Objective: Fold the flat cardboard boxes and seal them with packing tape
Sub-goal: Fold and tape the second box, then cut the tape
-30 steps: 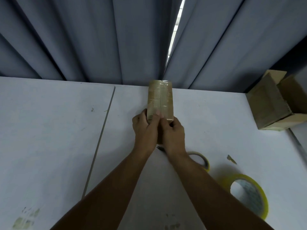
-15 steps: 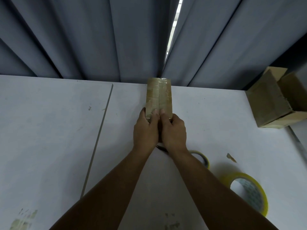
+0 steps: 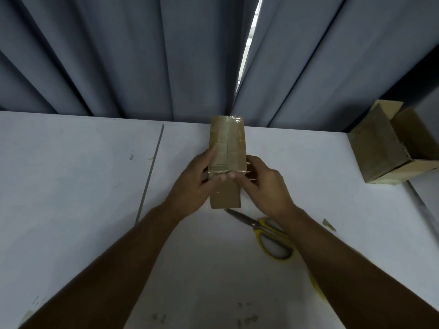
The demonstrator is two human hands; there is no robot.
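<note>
A: Which step is this?
B: Sealing, I'd say. The box (image 3: 226,148) is up off the bench (image 3: 71,186), mid-frame, in front of the curtain (image 3: 118,55). It looks folded & taped: the tape (image 3: 235,138) runs as a glossy strip down the centre seam & wraps over the far end.
A: Hands?
B: Both on it. The left hand (image 3: 194,184) curls round the left side, the right hand (image 3: 263,184) round the right. The thumbs meet at the near edge, pressing where the tape bends onto the near face.
A: So nearly done w/ this one?
B: Prob. My guess for the next move: rub the tape tail flat, check the other end, set it down. That needs firm, even thumb pressure, no creases. The underside is hidden, so can't tell if it's sealed.
A: Materials?
B: Box = plain brown card, a narrow block w/ sharp corners, matt. Tape = clear-tan film, shiny, a bit wrinkled at the far end. Scissors (image 3: 268,233) lie on the bench just nearer than the box: steel blades, yellow plastic loops. The 2nd box (image 3: 380,148) sits far right, flaps open, no tape that I can see. Likely next. A small scrap (image 3: 329,224) lies by the right forearm. Bench is white, smooth, scuffed.
</note>
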